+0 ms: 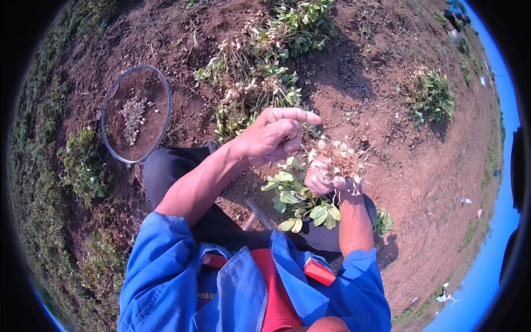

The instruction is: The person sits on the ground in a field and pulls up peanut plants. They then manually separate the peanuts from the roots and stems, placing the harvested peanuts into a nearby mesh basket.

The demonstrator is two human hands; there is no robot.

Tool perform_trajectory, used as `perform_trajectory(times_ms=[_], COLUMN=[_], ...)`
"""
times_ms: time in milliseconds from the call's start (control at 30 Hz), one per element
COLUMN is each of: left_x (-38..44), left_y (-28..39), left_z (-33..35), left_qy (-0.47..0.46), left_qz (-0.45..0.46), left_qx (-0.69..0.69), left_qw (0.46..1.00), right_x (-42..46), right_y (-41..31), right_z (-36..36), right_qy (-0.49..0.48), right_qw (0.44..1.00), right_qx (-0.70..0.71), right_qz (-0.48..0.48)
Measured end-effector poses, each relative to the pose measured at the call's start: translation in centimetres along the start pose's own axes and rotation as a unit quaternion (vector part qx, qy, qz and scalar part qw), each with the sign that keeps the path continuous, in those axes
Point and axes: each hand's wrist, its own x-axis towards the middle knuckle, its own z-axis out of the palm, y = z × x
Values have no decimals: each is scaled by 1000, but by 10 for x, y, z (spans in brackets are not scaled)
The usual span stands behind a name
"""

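My right hand [318,179] is closed around an uprooted peanut plant. Its tangled roots and pale pods [338,155] rise above the fist, while the green leaves [290,193] hang below and to the left. Just left of the roots is my left hand [276,135], its index finger stretched out and the other fingers curled; whether anything lies within them cannot be seen. Beyond both hands, a heap of pulled peanut plants [257,87] lies on the soil with many pods showing. At the left, a round, rimmed container [169,97] holds a small pile of peanuts [133,118].
Another bunch of peanut plants [431,97] lies on the reddish soil at the right. Leafy plants [85,162] grow along the left side. Part of a wooden stool [259,213] shows between my legs. A dark figure or object, unclear, is far off at the upper right.
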Motion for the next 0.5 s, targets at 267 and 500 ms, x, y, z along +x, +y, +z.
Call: perform_trajectory(times_ms=[267, 500], left_x=[6, 30], left_y=[-6, -50], left_z=[-16, -3], left_qy=[75, 29], left_qz=[-96, -132], left_qx=[-76, 93], left_qw=[990, 986], right_x=[-7, -21], right_y=[2, 13], right_z=[1, -15], right_qy=[40, 122], right_qw=[996, 958], right_qx=[-65, -234], right_qz=[36, 109])
